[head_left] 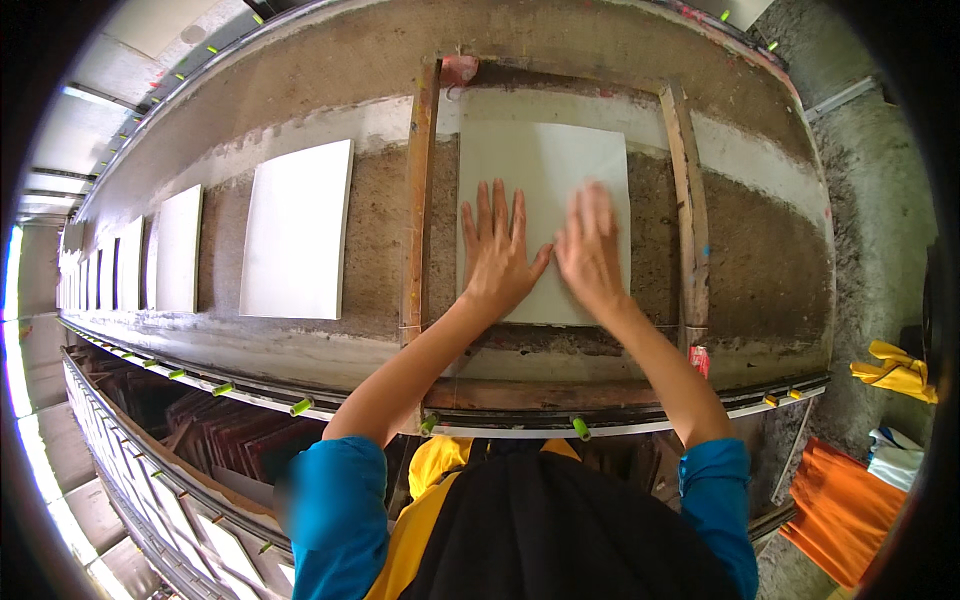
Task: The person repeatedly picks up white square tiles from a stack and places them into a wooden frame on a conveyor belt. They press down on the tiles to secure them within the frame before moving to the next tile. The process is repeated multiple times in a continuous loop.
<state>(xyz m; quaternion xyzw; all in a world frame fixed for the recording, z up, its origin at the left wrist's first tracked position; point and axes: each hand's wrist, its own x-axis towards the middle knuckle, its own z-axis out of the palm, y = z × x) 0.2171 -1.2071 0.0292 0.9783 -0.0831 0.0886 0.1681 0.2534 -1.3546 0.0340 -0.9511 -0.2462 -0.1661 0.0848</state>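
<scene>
A pale rectangular sheet (pixel 545 155) lies on the long brown table, inside a wooden frame (pixel 420 200) whose side bars stand left and right of it. My left hand (pixel 498 262) rests palm down on the sheet's left half, fingers stretched and spread. On the right half, my right hand (pixel 592 255) is also palm down with its fingers extended; its fingertips are blurred by motion. The two thumbs nearly meet. Neither hand holds anything. The sheet inside the frame looks duller than those outside; I cannot tell whether a mesh covers it.
More white sheets (pixel 296 230) lie in a row to the left along the table. Green clips (pixel 302 406) line the near rail. Dark frames (pixel 235 430) are stacked below at left. An orange cloth (pixel 840 510) and a yellow cloth (pixel 897 371) are at the right.
</scene>
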